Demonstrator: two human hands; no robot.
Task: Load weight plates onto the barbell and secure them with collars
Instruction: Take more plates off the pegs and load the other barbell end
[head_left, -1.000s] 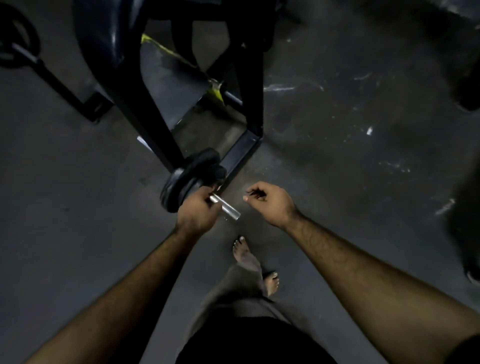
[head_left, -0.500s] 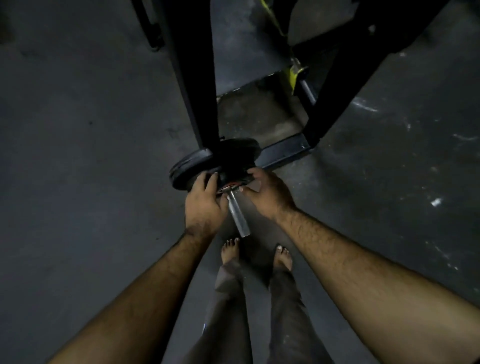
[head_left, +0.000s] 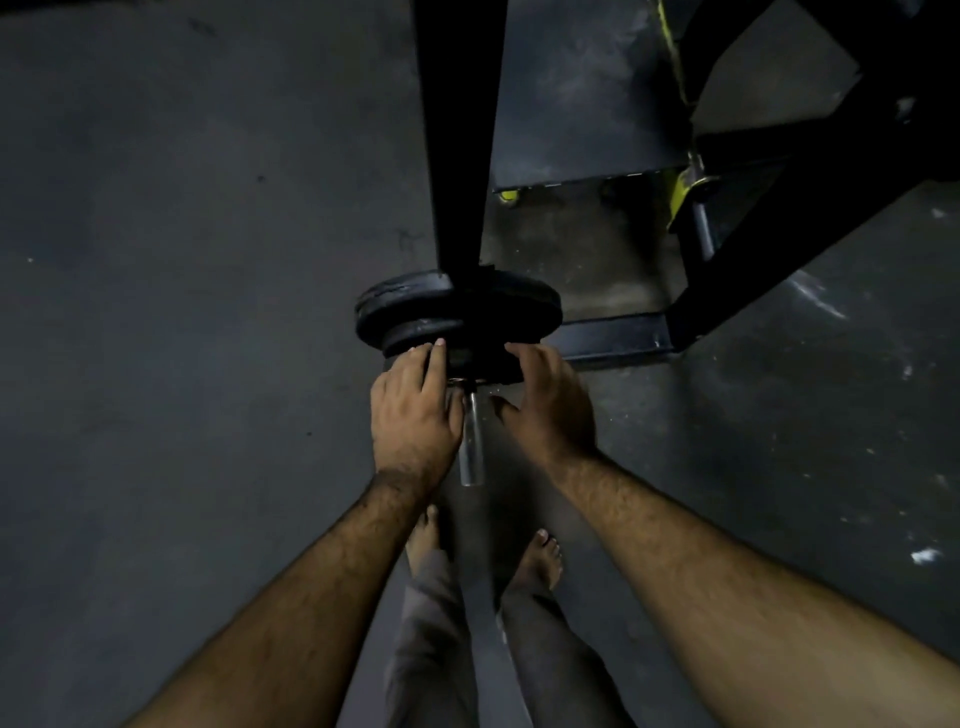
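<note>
Two black weight plates sit on the barbell end, a larger one (head_left: 400, 304) behind and a smaller one (head_left: 483, 358) in front. The bare steel sleeve (head_left: 471, 447) sticks out toward me below them. My left hand (head_left: 413, 415) grips the smaller plate's left edge, fingers over its rim. My right hand (head_left: 545, 400) cups its right edge, thumb near the sleeve. A small metal ring or collar (head_left: 464, 383) shows at the plate's hub; it is too dark to tell more.
A black upright post (head_left: 460, 130) of a bench frame rises just behind the plates. Its base bar (head_left: 613, 338) and a slanted strut (head_left: 810, 208) lie to the right, with a yellow fitting (head_left: 688, 192). My bare feet (head_left: 540, 561) stand under the sleeve on the dark floor.
One second ago only my left hand was at the sleeve and my right hung free. Both hands have since closed on the front plate, and my view has swung in line with the bar.
</note>
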